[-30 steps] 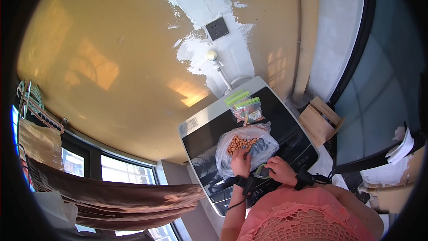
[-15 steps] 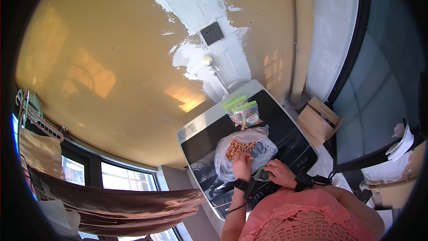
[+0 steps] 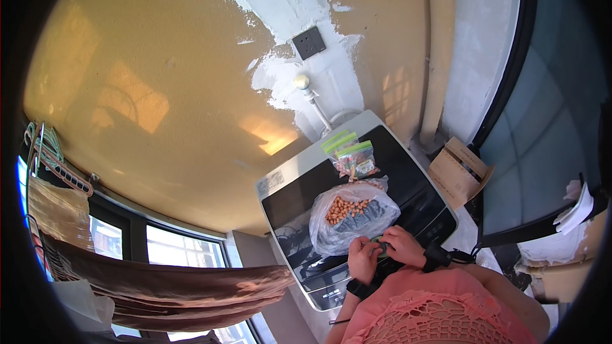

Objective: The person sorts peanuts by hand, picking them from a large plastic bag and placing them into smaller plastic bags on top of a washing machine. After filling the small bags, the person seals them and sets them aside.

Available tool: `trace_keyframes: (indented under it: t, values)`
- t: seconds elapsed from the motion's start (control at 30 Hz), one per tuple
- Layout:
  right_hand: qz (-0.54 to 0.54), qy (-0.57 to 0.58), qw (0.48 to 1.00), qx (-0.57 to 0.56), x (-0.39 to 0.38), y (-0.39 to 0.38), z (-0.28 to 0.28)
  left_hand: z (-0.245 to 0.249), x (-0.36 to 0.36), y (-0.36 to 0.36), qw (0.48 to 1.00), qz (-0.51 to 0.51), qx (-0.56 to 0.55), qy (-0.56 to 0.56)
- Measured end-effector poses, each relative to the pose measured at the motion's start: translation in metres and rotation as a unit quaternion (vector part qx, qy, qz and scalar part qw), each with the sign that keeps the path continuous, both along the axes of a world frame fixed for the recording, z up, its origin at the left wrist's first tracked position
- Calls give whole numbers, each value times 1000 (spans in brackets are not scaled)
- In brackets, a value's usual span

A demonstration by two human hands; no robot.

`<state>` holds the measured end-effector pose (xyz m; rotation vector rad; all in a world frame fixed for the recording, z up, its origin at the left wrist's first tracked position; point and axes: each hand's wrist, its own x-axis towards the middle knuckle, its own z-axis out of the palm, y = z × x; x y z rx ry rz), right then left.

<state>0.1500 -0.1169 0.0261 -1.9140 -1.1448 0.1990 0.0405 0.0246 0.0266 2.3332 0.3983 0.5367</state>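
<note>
My right hand point(image 3: 405, 246) pinches a small green-edged zip bag point(image 3: 381, 243) near the front of the washing machine lid. Close against that bag is my left hand point(image 3: 363, 261), its fingers pressed together; what they hold is hidden. Just beyond both hands, a clear plastic bag point(image 3: 324, 232) lies spread open. Small round brown nuts point(image 3: 346, 209) are heaped inside it. Farther back lie several filled zip bags point(image 3: 357, 158) with green tops.
The white washing machine point(image 3: 274, 182) with its dark lid stands against the wall. An open cardboard box point(image 3: 452, 175) is at its right. A tap point(image 3: 303, 81) and socket point(image 3: 309, 43) are on the wall. Brown cloth point(image 3: 172, 293) hangs at left by the window.
My left hand has drawn back from the nuts to the small zip bag at my right hand. My right hand stays in nearly the same place.
</note>
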Motion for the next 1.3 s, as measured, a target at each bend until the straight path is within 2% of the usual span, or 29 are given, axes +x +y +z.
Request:
trace_keyframes:
  t: [0.57, 0.87, 1.13, 1.3]
  values:
    - [1, -21, 1000, -17, 1, 0, 3, -19, -9, 6, 1000, 5, -25, -14]
    - [-20, -44, 999, 4, 46, 49, 15, -20, -13, 8, 999, 21, -37, -15]
    - [0, -81, 997, -9, 74, 82, -19, -20, -19, 6, 997, 30, -69, -2]
    - [12, -48, 999, -9, 72, 74, -23, -20, -19, 6, 997, 29, -72, -4]
